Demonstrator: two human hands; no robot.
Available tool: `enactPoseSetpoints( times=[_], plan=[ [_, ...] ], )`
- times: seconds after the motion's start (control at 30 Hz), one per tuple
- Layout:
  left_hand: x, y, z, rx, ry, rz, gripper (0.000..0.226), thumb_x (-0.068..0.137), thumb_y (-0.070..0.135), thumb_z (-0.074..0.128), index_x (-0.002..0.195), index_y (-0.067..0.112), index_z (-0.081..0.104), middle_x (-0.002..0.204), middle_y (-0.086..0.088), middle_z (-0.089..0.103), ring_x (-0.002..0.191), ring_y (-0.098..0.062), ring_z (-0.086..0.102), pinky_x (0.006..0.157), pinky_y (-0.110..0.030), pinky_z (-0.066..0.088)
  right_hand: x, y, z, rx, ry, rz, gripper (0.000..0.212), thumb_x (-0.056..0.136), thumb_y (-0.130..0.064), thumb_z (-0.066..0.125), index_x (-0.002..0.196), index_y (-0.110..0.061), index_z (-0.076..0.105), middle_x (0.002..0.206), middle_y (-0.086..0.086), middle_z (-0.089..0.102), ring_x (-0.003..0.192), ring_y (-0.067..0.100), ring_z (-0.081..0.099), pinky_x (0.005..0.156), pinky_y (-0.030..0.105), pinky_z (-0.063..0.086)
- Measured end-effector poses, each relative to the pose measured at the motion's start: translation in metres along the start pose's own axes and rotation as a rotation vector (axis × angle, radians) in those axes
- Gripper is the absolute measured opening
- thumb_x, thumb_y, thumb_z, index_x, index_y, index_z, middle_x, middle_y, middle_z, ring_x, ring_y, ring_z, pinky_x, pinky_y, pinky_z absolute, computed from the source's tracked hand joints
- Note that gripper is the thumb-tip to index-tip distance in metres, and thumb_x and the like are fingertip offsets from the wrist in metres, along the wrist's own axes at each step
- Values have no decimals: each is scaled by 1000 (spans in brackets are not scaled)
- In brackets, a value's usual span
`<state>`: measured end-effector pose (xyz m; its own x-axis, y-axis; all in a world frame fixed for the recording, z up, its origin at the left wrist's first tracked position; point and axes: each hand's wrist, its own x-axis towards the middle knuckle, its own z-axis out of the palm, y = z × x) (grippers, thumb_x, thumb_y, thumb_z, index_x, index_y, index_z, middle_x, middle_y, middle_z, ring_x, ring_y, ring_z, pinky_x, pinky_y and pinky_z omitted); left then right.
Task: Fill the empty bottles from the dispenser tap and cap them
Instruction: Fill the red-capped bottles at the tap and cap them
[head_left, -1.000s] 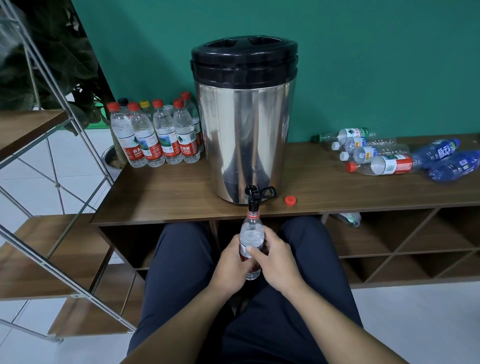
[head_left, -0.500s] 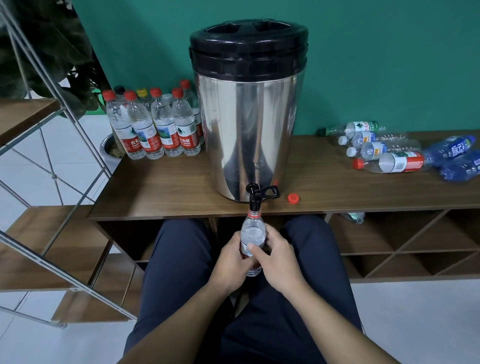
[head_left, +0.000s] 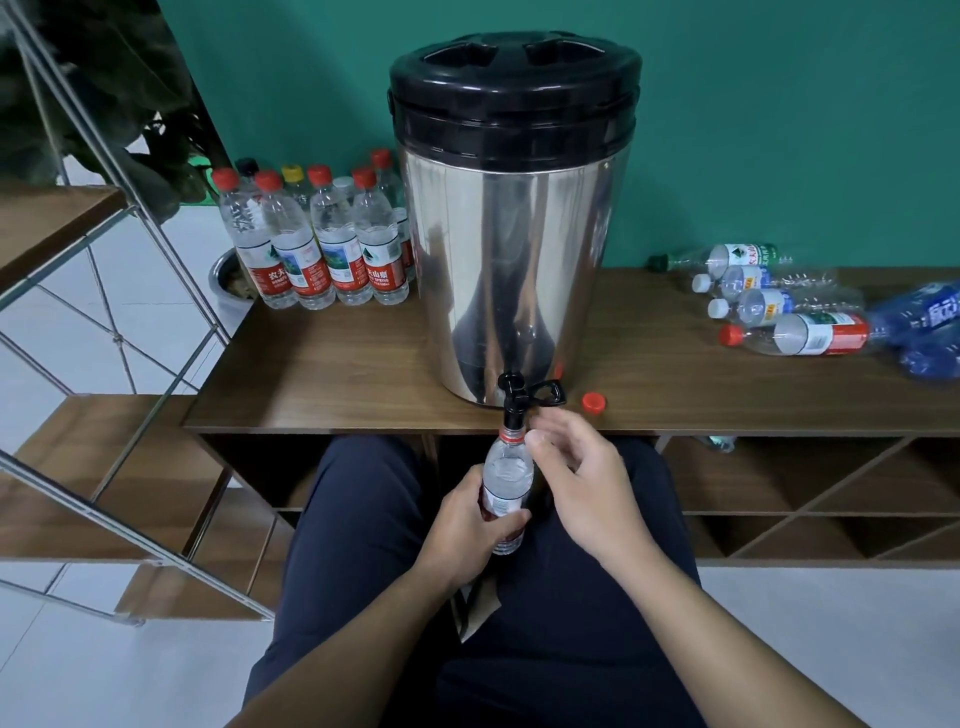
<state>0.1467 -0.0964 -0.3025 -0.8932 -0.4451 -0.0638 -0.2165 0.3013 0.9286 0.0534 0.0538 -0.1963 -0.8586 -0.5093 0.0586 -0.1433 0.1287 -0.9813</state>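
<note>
1. We keep the bottle (head_left: 506, 480) upright w/ its mouth right under the tap (head_left: 514, 402), below the front edge of the shelf top (head_left: 332, 379), over our lap. No cap on it yet. Water line looks high, near the shoulder, but we can't tell exactly.
2. Change vs half a sec ago: our right hand (head_left: 582, 478) has come off the bottle and lifted toward the tap. Both hands were wrapped round the bottle then.
3. Right hand now: fingers loosely spread, holding nothing, thumb tip just beside the bottle neck, fingertips near the tap lever (head_left: 548, 391). Touching the lever? Can't tell.
4. Left hand (head_left: 470, 527) grips the bottle alone, round its lower half at the red label.
5. What it means, we'd guess: fill is about done and the right hand is going for the lever to shut the flow. Could also be reaching for the cap.
6. Red cap (head_left: 593, 402) lies loose on the shelf top just right of the tap, close by for capping.
7. Dispenser (head_left: 514, 234) stands at the shelf's front edge, steel body, black lid.
8. Further out: capped upright bottles (head_left: 322, 244) on the left; empty bottles (head_left: 795, 312) lying on their sides on the right, so more rounds left.
</note>
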Motion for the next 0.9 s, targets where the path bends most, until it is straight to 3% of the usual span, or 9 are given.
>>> enactPoseSetpoints(
  times=[0.1, 0.27, 0.47, 0.67, 0.9],
  plan=[
    [1, 0, 0, 7, 12, -7, 55, 87, 30, 92, 135, 33, 65, 119, 20, 76, 113, 0, 71, 99, -22, 55, 3, -14, -4, -38, -10, -47, 10, 110, -29, 70, 116, -26, 78, 113, -15, 81, 115, 1, 74, 103, 24, 56],
    [3, 2, 1, -1, 16, -44, 51, 87, 29, 93, 130, 35, 65, 111, 18, 75, 102, -2, 72, 92, -23, 56, 18, -23, -13, 12, 48, 4, 20, 113, -35, 63, 103, -28, 79, 90, -5, 77, 90, 9, 73, 92, 32, 59],
    [5, 4, -1, 5, 18, -57, 53, 89, 27, 93, 132, 36, 64, 115, 19, 76, 109, -1, 72, 95, -21, 56, 33, -28, -10, 61, -27, 80, 22, 112, -28, 65, 96, -19, 77, 73, -4, 65, 69, 9, 58, 70, 20, 51],
    [7, 5, -2, -12, 37, -63, 59, 88, 21, 93, 137, 36, 64, 120, 17, 76, 113, -3, 72, 102, -29, 57, 45, -31, -5, 182, -66, 192, 19, 113, -23, 65, 105, -16, 81, 66, -3, 52, 62, 13, 45, 65, 31, 42],
    [7, 7, -3, 0, 25, -89, 58, 89, 24, 93, 138, 35, 62, 123, 16, 74, 116, 0, 69, 99, -20, 54, 62, -34, -5, 183, -109, 221, 15, 111, -20, 68, 107, -15, 81, 63, 2, 50, 60, 14, 42, 61, 34, 38]
  ],
)
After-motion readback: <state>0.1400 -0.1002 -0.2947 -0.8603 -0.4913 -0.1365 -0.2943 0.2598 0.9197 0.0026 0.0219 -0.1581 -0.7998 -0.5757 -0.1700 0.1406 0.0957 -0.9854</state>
